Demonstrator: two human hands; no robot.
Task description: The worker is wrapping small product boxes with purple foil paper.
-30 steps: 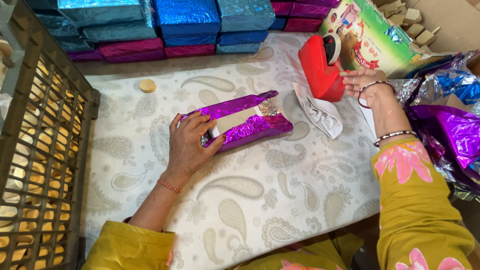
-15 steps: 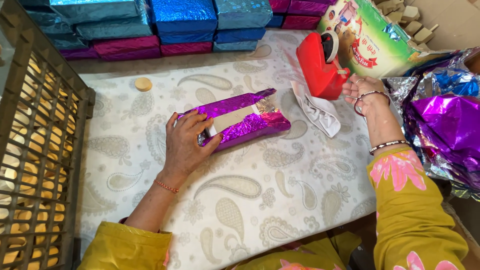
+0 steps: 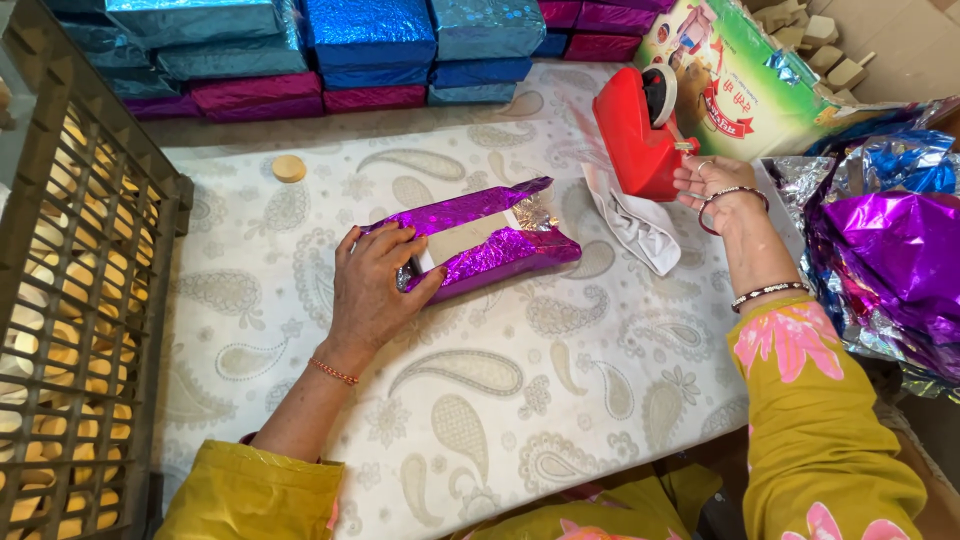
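Note:
A box half wrapped in shiny purple foil [image 3: 490, 238] lies on the paisley-patterned cloth [image 3: 560, 400]; a strip of bare cardboard shows between the foil flaps. My left hand [image 3: 372, 283] presses flat on the box's left end and holds the foil down. My right hand [image 3: 712, 181] is at the front of the red tape dispenser [image 3: 640, 130], fingers pinched at the tape's end by the cutter. A white cloth [image 3: 635, 225] lies under and beside the dispenser.
Stacks of blue, teal and magenta wrapped boxes [image 3: 330, 50] line the far edge. A brown plastic crate [image 3: 70, 290] stands at the left. Loose purple and blue foil sheets [image 3: 890, 250] pile at the right. A small round wooden disc [image 3: 289, 168] lies on the cloth.
My right hand has moved up from the cloth to the dispenser's front. My left hand stays on the purple box.

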